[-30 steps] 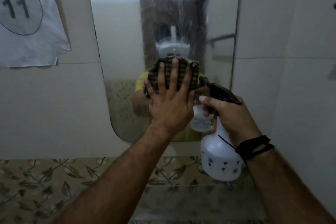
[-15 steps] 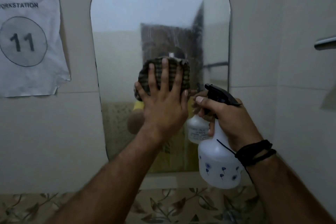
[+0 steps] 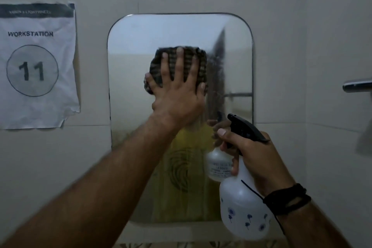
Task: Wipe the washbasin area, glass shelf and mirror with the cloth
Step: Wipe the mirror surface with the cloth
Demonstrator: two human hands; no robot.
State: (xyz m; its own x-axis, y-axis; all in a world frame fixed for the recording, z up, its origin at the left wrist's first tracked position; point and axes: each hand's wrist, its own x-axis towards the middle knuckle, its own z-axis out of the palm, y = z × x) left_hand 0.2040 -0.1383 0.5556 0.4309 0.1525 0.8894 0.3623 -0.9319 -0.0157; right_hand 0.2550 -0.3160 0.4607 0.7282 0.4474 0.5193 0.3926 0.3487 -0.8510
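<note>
Pressing flat with fingers spread, the left hand (image 3: pixel 177 94) pinned the striped cloth (image 3: pixel 179 66) against the mirror (image 3: pixel 141 32), likely for even wiping pressure. The right hand (image 3: pixel 253 155) gripped a spray bottle (image 3: pixel 241 213), nozzle toward the glass, ready to re-wet.

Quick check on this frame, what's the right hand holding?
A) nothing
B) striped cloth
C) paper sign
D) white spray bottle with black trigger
D: the right hand grips the neck of the white spray bottle below its black trigger head, beside the mirror, while the left hand presses the cloth flat on the glass.
</note>
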